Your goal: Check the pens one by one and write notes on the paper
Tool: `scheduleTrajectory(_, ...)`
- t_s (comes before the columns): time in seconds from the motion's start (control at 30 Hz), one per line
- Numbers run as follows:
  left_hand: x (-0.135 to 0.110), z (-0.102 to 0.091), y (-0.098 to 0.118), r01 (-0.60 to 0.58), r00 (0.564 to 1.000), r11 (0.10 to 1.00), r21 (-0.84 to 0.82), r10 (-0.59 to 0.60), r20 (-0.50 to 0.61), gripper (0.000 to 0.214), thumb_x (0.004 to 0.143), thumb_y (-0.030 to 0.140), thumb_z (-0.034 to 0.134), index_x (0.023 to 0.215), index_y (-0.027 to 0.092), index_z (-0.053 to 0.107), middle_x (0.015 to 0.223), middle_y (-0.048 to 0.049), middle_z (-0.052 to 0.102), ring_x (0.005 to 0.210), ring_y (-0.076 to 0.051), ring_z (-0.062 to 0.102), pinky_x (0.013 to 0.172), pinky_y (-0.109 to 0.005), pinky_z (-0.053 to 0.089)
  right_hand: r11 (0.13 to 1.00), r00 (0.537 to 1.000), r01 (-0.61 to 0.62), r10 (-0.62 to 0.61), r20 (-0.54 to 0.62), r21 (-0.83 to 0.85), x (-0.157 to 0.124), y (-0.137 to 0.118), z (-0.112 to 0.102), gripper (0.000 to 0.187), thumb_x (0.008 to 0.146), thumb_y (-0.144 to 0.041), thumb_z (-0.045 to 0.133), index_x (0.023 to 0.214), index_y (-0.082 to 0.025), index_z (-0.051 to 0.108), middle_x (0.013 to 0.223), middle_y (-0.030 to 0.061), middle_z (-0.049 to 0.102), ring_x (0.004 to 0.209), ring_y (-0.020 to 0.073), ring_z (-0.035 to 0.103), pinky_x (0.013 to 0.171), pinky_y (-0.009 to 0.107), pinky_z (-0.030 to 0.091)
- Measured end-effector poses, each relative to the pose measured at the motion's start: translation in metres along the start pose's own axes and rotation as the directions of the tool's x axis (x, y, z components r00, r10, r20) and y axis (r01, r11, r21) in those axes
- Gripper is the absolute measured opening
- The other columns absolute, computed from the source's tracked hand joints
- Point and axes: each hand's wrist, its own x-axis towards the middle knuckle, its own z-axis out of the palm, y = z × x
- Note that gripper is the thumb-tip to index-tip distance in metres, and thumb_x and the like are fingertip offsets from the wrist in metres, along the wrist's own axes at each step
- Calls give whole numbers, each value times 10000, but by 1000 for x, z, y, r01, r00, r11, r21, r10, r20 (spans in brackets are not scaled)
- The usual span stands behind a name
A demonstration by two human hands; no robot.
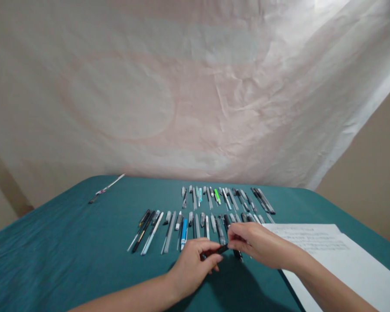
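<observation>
A short black pen part (222,248) lies between my two hands, low over the near row of pens. My left hand (195,265) is closed around its left end, thumb and fingers pinched together. The fingertips of my right hand (251,239) pinch its right end. Whether it is a cap or part of a barrel is hard to see. A black pen (237,255) lies on the cloth just below my right fingers. Left of my hands is a blue marker (183,234) in the near row, beside a white pen (152,234) and several clear and black pens.
A far row of pens and caps includes a green one (217,196). Printed white sheets (351,264) lie at the right, under my right forearm. A thin white stick-like item (108,187) rests at the back left of the green cloth (68,242). A pale sheet (195,86) hangs behind.
</observation>
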Motion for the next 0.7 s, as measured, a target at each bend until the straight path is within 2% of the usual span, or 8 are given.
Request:
scheduleTrajectory(0.1, 1, 0, -1, 11, 1000, 1000, -6, -11, -1, 193, 768, 229, 505, 873, 157, 649, 761, -10, 551, 616, -109, 554, 577, -206, 443, 999, 1000, 5, -6, -23, -46, 0, -2, 2, 146, 851, -266, 465, 775, -185, 560, 709, -8, 581, 619, 112, 507, 544, 197, 328)
scheduleTrajectory(0.2, 2, 2, -4, 32, 999, 999, -39, -32, 11, 159, 747, 220, 516, 814, 146, 639, 740, -1, 530, 587, -107, 555, 507, -188, 431, 977, 994, 35, -56, -94, -212, 0, -6, 11, 139, 837, -267, 509, 758, -174, 577, 775, 15, 582, 705, 139, 527, 618, 233, 359)
scheduleTrajectory(0.33, 2, 8, -9, 61, 998, 992, -112, -58, 31, 129, 726, 207, 528, 778, 135, 622, 696, 11, 507, 562, -114, 553, 445, -185, 426, 843, 964, 162, -246, -100, -513, 3, -16, 30, 110, 737, -261, 644, 700, -167, 601, 790, 34, 570, 801, 207, 500, 718, 323, 349)
scheduleTrajectory(0.4, 2, 10, -10, 79, 997, 984, -162, -73, 41, 118, 716, 200, 539, 773, 129, 615, 669, 15, 506, 551, -120, 553, 434, -191, 430, 771, 953, 165, -285, -102, -614, 4, -22, 38, 125, 713, -247, 664, 663, -154, 597, 754, 43, 558, 770, 214, 488, 697, 342, 341)
scheduleTrajectory(0.53, 2, 10, -7, 78, 996, 971, -224, -69, 48, 171, 745, 216, 531, 875, 124, 596, 665, 1, 543, 575, -134, 559, 470, -220, 451, 724, 955, 93, -258, -144, -683, 5, -26, 40, 85, 731, -194, 633, 670, -153, 589, 702, 46, 552, 708, 207, 486, 632, 336, 326)
scheduleTrajectory(0.63, 2, 10, -5, 67, 998, 957, -281, -63, 22, 270, 769, 238, 531, 1023, 148, 521, 817, -31, 577, 660, -144, 577, 532, -245, 478, 748, 967, 28, -189, -173, -663, -2, -14, 34, 60, 746, -122, 588, 711, -169, 573, 709, 40, 569, 685, 195, 498, 616, 320, 326)
scheduleTrajectory(0.7, 2, 11, -5, 64, 998, 950, -306, -62, 16, 332, 772, 237, 542, 1088, 176, 463, 889, -34, 568, 702, -140, 579, 569, -251, 485, 778, 969, -58, -106, -222, -626, -11, 0, 31, 94, 757, -92, 550, 716, -176, 558, 715, 39, 576, 679, 189, 511, 619, 310, 338)
